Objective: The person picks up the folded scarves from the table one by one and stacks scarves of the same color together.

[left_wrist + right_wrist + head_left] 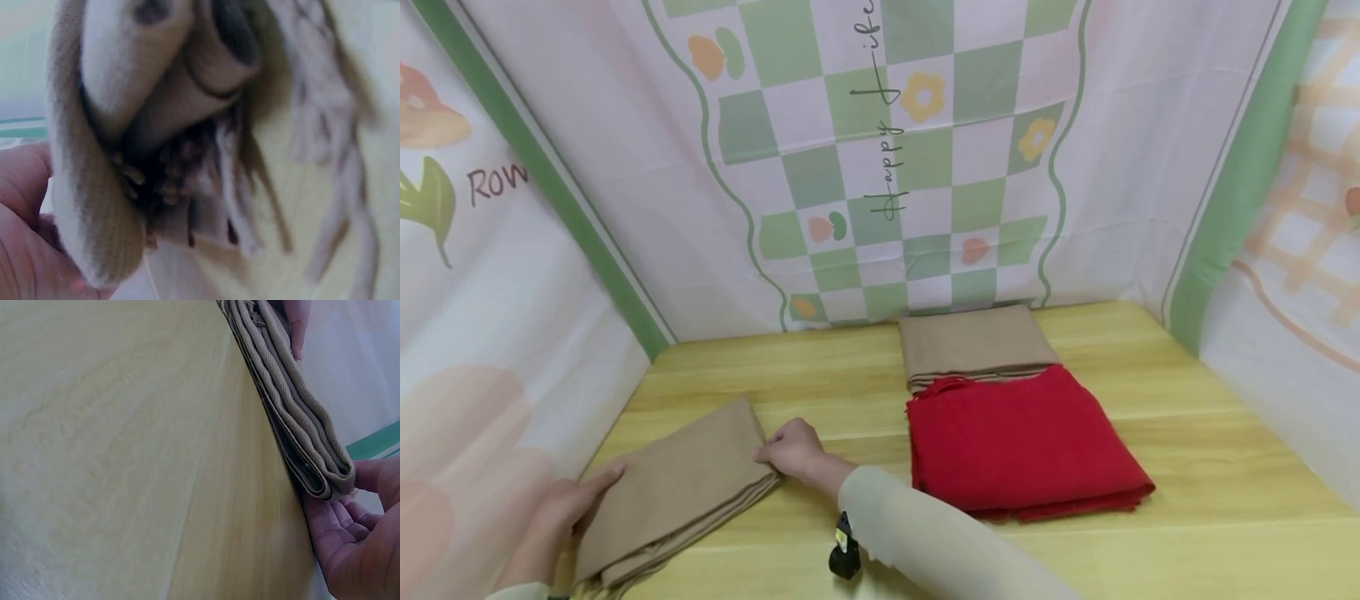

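Note:
A folded tan scarf (677, 483) with twisted fringe lies at a slant on the left part of the table. My left hand (561, 508) grips its left end, the thumb on top and the fingers hidden under the cloth. At the right end, my right hand (793, 450) pinches the folded edge. In the right wrist view, the thumb of the right hand (369, 531) lies over the stacked layers and its fingers curl below them. Rolled folds and loose tassels (340, 187) show close up in the left wrist view.
A folded red cloth (1022, 442) with frayed edges lies right of centre. Behind it, partly under its far edge, is another folded tan cloth (977, 342). Printed curtains (850, 167) enclose the wood-grain table (1210, 467) at the back and sides.

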{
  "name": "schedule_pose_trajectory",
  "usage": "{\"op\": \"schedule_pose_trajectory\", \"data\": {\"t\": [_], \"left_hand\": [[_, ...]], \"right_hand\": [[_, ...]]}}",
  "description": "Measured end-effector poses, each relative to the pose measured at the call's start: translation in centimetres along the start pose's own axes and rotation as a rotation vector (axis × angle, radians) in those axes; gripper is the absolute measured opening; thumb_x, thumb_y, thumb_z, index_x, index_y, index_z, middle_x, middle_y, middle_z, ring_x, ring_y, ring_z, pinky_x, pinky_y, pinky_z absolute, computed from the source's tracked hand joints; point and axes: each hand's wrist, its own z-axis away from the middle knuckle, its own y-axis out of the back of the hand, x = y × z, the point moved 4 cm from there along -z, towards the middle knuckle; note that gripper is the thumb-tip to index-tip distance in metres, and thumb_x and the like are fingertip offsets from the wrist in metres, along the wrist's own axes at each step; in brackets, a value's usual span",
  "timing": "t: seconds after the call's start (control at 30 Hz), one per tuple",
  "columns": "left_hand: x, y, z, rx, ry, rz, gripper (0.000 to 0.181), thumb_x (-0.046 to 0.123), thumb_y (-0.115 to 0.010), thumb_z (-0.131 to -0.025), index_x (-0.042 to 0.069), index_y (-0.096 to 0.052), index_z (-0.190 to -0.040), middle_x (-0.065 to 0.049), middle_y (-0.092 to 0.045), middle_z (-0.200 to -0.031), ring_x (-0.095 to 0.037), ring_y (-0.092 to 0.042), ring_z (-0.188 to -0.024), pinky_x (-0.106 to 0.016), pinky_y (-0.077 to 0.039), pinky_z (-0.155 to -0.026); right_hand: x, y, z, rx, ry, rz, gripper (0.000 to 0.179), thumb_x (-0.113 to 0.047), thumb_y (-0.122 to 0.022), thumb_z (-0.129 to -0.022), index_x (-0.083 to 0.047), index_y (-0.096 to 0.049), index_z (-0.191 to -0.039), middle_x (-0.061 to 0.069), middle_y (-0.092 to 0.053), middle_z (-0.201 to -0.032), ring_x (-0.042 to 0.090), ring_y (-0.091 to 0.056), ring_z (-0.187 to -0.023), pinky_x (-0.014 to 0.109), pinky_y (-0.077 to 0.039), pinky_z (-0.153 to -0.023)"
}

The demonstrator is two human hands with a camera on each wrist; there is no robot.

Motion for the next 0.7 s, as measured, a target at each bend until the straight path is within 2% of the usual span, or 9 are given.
{"op": "schedule_pose_trajectory", "data": {"t": [0.13, 0.27, 0.37, 0.4, 0.47, 0.5, 0.6, 0.7], "left_hand": [[0.0, 0.1, 0.2, 0.035, 0.02, 0.053, 0.071, 0.056, -0.062, -0.086, -0.014, -0.052, -0.088, -0.014, -0.048, -0.073, -0.021, -0.048, -0.061, -0.032, -0.043, -0.053], [0.3, 0.3, 0.5, 0.083, 0.023, 0.053, 0.064, 0.055, -0.062, -0.087, -0.006, -0.051, -0.072, -0.008, -0.047, -0.065, -0.02, -0.046, -0.055, -0.032, -0.042, -0.049], [0.8, 0.5, 0.9, 0.126, 0.016, 0.062, 0.067, 0.055, -0.062, -0.088, -0.012, -0.052, -0.079, -0.013, -0.049, -0.068, -0.023, -0.049, -0.059, -0.033, -0.045, -0.051], [1.0, 0.5, 0.9, 0.136, 0.013, 0.077, 0.074, 0.054, -0.063, -0.088, -0.019, -0.051, -0.089, -0.02, -0.052, -0.076, -0.028, -0.053, -0.065, -0.036, -0.049, -0.056], [1.3, 0.5, 1.1, 0.156, 0.023, 0.102, 0.084, 0.053, -0.064, -0.088, -0.027, -0.046, -0.106, -0.033, -0.053, -0.093, -0.04, -0.056, -0.081, -0.044, -0.052, -0.071], [1.4, 0.5, 1.1, 0.161, 0.027, 0.112, 0.09, 0.053, -0.063, -0.088, -0.028, -0.04, -0.118, -0.04, -0.05, -0.105, -0.045, -0.054, -0.092, -0.049, -0.051, -0.08], [1.9, 0.5, 1.2, 0.168, 0.033, 0.136, 0.098, 0.052, -0.063, -0.089, -0.027, -0.025, -0.134, -0.047, -0.031, -0.131, -0.054, -0.038, -0.12, -0.058, -0.035, -0.101], [2.5, 0.7, 1.3, 0.191, 0.011, 0.128, 0.099, 0.053, -0.062, -0.089, -0.026, -0.025, -0.136, -0.046, -0.026, -0.137, -0.055, -0.031, -0.127, -0.058, -0.028, -0.106]], "right_hand": [[0.1, -0.1, -0.1, -0.004, 0.004, -0.013, 0.022, -0.014, -0.079, -0.081, -0.007, -0.067, -0.064, -0.002, -0.06, -0.06, 0.009, -0.05, -0.053, 0.021, -0.041, -0.048], [-0.1, -0.2, 0.1, -0.002, 0.019, -0.028, 0.035, -0.013, -0.078, -0.082, -0.011, -0.056, -0.054, -0.005, -0.051, -0.051, 0.008, -0.041, -0.047, 0.02, -0.034, -0.045], [-0.4, -0.2, 0.2, 0.004, 0.036, -0.035, 0.042, -0.012, -0.076, -0.082, -0.014, -0.048, -0.052, -0.005, -0.044, -0.048, 0.008, -0.037, -0.046, 0.02, -0.032, -0.044], [-0.4, -0.2, 0.3, 0.006, 0.042, -0.038, 0.042, -0.012, -0.076, -0.083, -0.014, -0.047, -0.052, -0.005, -0.045, -0.049, 0.008, -0.037, -0.046, 0.02, -0.032, -0.045], [-0.6, -0.2, 0.4, 0.012, 0.051, -0.037, 0.039, -0.011, -0.076, -0.082, -0.014, -0.05, -0.053, -0.005, -0.048, -0.051, 0.008, -0.04, -0.048, 0.02, -0.035, -0.046], [-0.7, -0.1, 0.4, 0.014, 0.052, -0.035, 0.038, -0.012, -0.076, -0.083, -0.013, -0.051, -0.054, -0.005, -0.049, -0.052, 0.008, -0.042, -0.049, 0.02, -0.036, -0.047], [-0.9, 0.0, 0.5, 0.022, 0.063, -0.034, 0.031, -0.011, -0.076, -0.082, -0.01, -0.057, -0.057, -0.004, -0.054, -0.057, 0.008, -0.046, -0.054, 0.021, -0.039, -0.05], [-1.1, 0.1, 0.5, 0.031, 0.077, -0.028, 0.028, -0.011, -0.077, -0.081, -0.008, -0.061, -0.059, -0.004, -0.056, -0.06, 0.008, -0.049, -0.057, 0.021, -0.041, -0.053]]}}
